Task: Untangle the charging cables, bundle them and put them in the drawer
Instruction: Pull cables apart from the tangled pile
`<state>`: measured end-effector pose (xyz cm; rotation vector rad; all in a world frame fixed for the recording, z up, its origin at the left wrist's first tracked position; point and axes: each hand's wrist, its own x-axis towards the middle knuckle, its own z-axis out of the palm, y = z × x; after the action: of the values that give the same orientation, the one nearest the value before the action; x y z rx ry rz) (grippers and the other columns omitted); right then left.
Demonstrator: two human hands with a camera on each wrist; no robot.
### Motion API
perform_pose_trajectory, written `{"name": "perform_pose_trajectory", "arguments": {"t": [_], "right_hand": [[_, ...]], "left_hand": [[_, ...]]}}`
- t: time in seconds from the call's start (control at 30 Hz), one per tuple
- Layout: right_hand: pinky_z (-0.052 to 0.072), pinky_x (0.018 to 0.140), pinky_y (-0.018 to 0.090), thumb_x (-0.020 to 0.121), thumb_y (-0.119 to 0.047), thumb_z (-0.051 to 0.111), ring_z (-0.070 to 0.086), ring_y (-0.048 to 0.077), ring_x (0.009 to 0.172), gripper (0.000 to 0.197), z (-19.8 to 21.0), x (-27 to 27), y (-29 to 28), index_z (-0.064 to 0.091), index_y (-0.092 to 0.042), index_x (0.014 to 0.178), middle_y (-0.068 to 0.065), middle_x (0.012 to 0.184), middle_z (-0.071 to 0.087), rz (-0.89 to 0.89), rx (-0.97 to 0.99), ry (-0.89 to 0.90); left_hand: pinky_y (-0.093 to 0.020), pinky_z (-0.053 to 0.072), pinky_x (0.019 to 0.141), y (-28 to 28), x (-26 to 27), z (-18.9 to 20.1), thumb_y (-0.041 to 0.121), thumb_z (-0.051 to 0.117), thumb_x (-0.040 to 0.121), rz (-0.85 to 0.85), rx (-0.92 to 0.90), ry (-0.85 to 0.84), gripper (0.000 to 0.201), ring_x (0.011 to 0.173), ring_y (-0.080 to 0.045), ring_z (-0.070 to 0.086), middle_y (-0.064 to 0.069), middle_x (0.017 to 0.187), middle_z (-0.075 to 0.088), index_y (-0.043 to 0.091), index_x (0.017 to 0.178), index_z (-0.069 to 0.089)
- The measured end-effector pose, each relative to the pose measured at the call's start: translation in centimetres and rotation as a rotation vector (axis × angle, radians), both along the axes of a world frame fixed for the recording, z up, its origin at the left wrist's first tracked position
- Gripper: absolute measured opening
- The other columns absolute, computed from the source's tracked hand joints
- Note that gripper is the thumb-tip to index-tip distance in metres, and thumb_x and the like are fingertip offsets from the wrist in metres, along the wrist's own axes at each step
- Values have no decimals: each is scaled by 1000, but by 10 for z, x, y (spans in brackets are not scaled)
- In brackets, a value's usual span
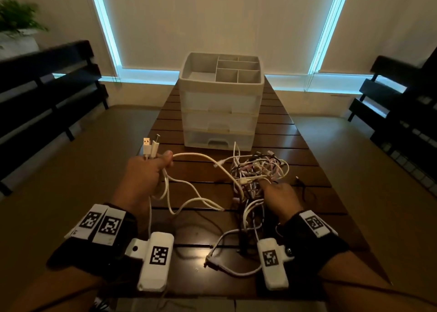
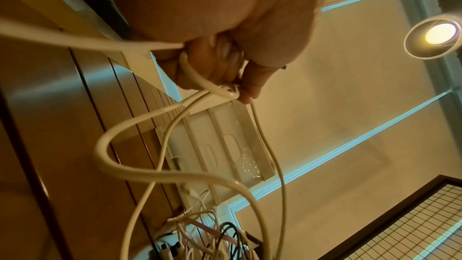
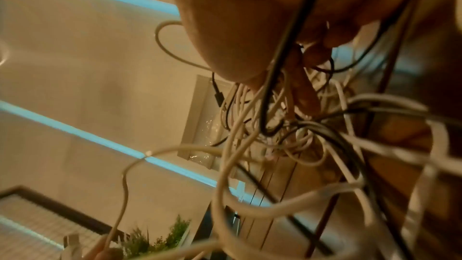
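Observation:
My left hand (image 1: pixel 151 167) is raised over the table's left edge and grips a white cable (image 1: pixel 196 157); both of its plugs (image 1: pixel 150 145) stick up out of the fist. In the left wrist view the fingers (image 2: pixel 225 70) are curled round the cable (image 2: pixel 105 145), whose loops hang down. The cable runs right into a tangle of white, black and pinkish cables (image 1: pixel 257 172) on the table. My right hand (image 1: pixel 272 188) lies on the tangle's near side; in the right wrist view its thumb and fingers (image 3: pixel 302 90) reach into the strands (image 3: pixel 287 135). The white three-drawer unit (image 1: pixel 221 103) stands behind, all drawers closed.
The dark slatted wooden table (image 1: pixel 307 170) is narrow, with floor on both sides. A loose cable end (image 1: pixel 209 262) lies near the front edge. Black benches stand at left (image 1: pixel 47 80) and right (image 1: pixel 402 103). A plant (image 1: pixel 16 16) is at the far left.

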<state>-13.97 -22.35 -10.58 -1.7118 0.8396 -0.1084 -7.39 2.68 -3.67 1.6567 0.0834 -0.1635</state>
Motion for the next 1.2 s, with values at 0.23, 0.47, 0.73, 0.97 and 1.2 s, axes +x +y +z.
{"name": "perform_pose_trajectory", "arguments": {"t": [0.23, 0.47, 0.73, 0.97, 1.2], "right_hand": [[57, 53, 37, 80, -10, 74, 69, 30, 63, 26, 22, 0, 1, 56, -2, 96, 18, 88, 65, -155, 190, -201], [53, 70, 30, 76, -27, 77, 61, 11, 77, 23, 26, -10, 31, 58, -18, 68, -3, 78, 62, 318, -592, -208], [55, 80, 33, 95, -20, 57, 66, 17, 83, 12, 16, -15, 49, 67, -13, 96, 5, 94, 69, 664, -391, -180], [49, 52, 16, 93, -17, 59, 65, 9, 59, 9, 51, -13, 20, 65, -10, 92, 8, 76, 71, 344, -157, -407], [56, 52, 26, 84, -10, 72, 68, 16, 57, 10, 60, -34, 19, 67, -2, 81, 9, 71, 71, 556, -291, -255]], "left_hand": [[-28, 33, 53, -4, -5, 4, 28, 57, 96, -12, 29, 0, 30, 54, -14, 42, -3, 60, 49, 9, 74, 61], [-26, 33, 50, -10, -12, 5, 29, 57, 95, -106, 21, -32, 30, 43, -7, 43, 5, 49, 50, 9, 73, 60], [-25, 33, 50, -13, -23, 13, 26, 55, 95, -245, 66, -83, 30, 37, -1, 43, 11, 40, 46, 6, 73, 59], [-21, 26, 39, 24, 2, 21, 29, 67, 86, -314, 241, 83, 31, 40, -11, 31, -2, 50, 42, 7, 63, 67], [-15, 22, 34, 26, -22, 20, 32, 60, 80, -665, 97, 266, 28, 36, -8, 29, -1, 51, 42, 8, 65, 59]]}}
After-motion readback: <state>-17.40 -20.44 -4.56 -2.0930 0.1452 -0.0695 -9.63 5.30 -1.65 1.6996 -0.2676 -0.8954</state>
